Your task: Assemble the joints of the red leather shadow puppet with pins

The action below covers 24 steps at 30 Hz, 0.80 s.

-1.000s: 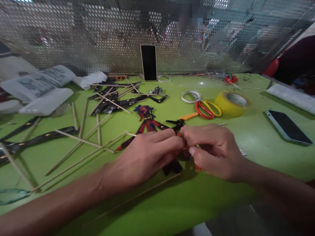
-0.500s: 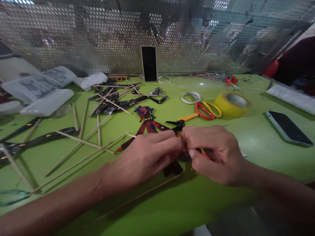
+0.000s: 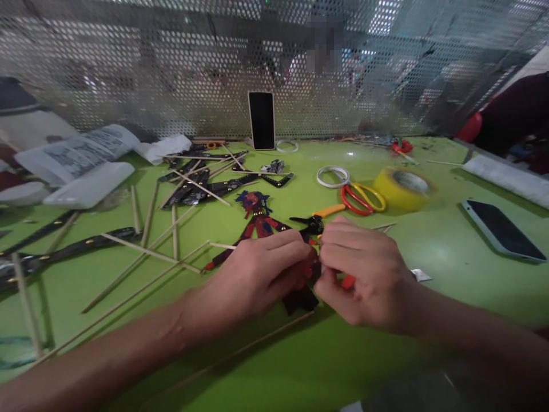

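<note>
Flat black, red and blue figure with brass-coloured studs (image 3: 262, 226) lies on the glossy green table (image 3: 343, 366), partly covered | left hand (image 3: 272, 263) curls over it, grip hidden from me | right hand (image 3: 364, 272) bunches its fingers (image 3: 343, 252) narrowly alongside; I cannot tell what they hold | orange-handled black cutter (image 3: 329, 210) lies just beyond

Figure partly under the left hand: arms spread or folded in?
Spread: the figure has both arms slanting outward, one to each side; the left hand partly covers it.
</note>
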Each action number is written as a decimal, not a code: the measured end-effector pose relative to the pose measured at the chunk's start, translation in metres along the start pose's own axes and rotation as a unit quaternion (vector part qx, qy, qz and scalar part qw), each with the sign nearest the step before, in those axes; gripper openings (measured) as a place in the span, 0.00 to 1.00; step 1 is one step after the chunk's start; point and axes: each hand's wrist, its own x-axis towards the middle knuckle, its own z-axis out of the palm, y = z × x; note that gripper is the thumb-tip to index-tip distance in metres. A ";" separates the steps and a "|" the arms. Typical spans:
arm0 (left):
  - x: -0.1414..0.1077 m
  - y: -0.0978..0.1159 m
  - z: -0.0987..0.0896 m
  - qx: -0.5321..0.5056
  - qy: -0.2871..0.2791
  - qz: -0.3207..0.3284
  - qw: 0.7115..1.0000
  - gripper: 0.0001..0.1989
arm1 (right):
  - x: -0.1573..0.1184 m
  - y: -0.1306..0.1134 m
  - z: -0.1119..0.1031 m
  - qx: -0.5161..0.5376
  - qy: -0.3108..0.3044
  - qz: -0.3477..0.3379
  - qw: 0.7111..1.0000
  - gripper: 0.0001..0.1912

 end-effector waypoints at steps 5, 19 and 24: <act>0.000 -0.002 0.002 0.008 0.016 0.008 1.000 0.07 | 0.002 0.000 0.000 0.059 -0.023 0.063 0.996 0.15; -0.003 0.002 0.002 0.026 0.109 0.039 0.993 0.07 | 0.008 0.006 -0.007 0.362 -0.170 0.320 0.859 0.10; -0.004 0.003 0.003 0.039 0.112 0.035 0.992 0.09 | 0.011 0.009 -0.005 0.369 -0.173 0.338 0.848 0.10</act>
